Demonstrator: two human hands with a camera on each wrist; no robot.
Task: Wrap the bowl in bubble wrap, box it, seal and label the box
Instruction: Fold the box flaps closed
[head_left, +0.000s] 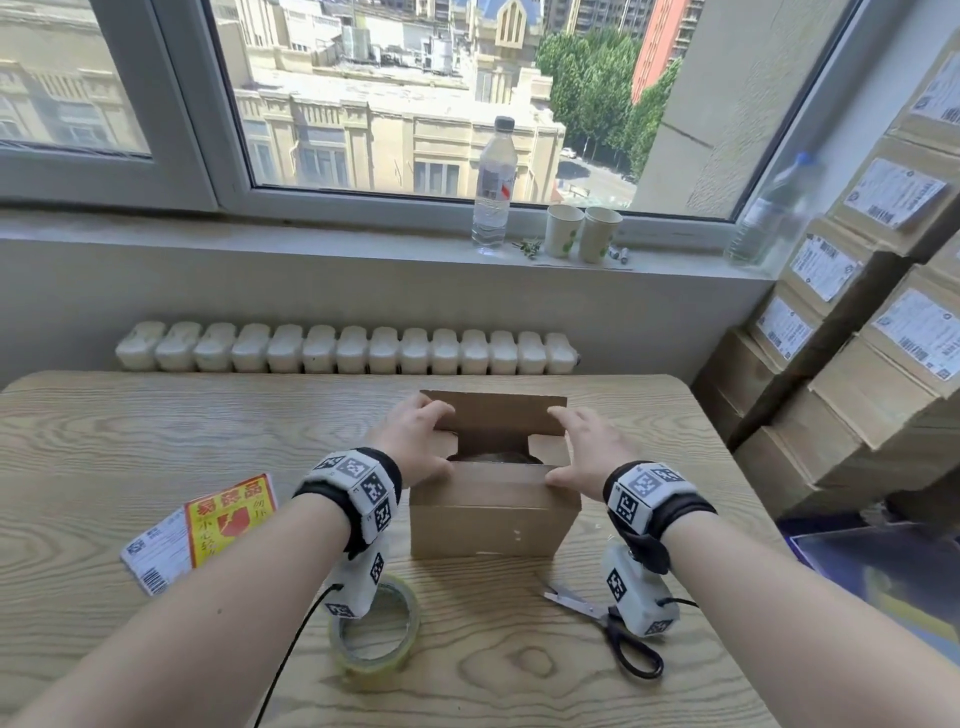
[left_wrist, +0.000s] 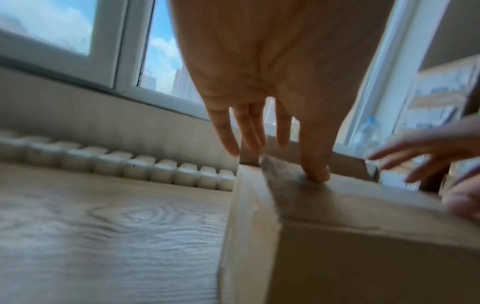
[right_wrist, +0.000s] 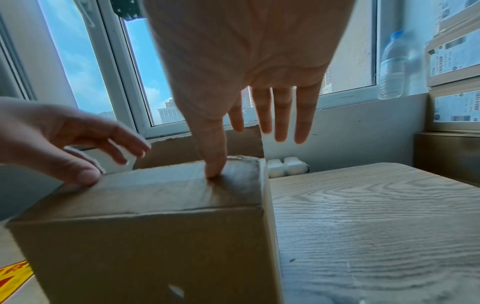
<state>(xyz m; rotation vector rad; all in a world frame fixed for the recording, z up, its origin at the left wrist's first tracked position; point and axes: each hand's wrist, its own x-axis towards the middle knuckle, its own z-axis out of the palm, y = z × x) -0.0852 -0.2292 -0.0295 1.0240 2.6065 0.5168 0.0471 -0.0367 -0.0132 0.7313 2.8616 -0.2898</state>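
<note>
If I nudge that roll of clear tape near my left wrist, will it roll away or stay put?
The tape roll lies flat on the wooden table, so it would probably slide, not roll. It is a hollow ring, likely light. Stood on edge, it could roll.

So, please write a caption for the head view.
Both hands, left hand and right hand, fold the box flaps shut.

Brown cardboard box (head_left: 493, 512): upright mid-tabletop, near flap folded down, far flap raised.
Bowl (head_left: 493, 457): inside, barely visible through the gap.
</note>
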